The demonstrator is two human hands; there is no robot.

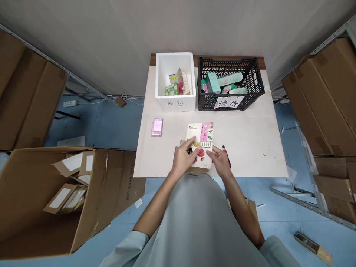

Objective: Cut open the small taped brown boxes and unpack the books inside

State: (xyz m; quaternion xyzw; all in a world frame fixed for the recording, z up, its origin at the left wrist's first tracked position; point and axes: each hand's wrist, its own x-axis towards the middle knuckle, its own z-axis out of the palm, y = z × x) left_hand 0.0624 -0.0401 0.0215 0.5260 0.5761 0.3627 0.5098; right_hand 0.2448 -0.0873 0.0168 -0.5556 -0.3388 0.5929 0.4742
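Currently, the left hand [183,157] and right hand [221,161] clamp a book [203,139] above the near side of the table [253,144], a cutter [226,153] at right.

Left hand [184,155] and right hand [220,160] at center hold a white-and-pink book [204,154] by its sides, near edge of desk [256,144]. Red-black cutter [226,155] just beside right hand. Upper center: white box [175,104] with booklets [175,78], black crate [204,104] with green boxes [213,82]. Pixelated pink item [157,127] left of center. Lower left: open carton [107,185] holding brown packages [59,196].
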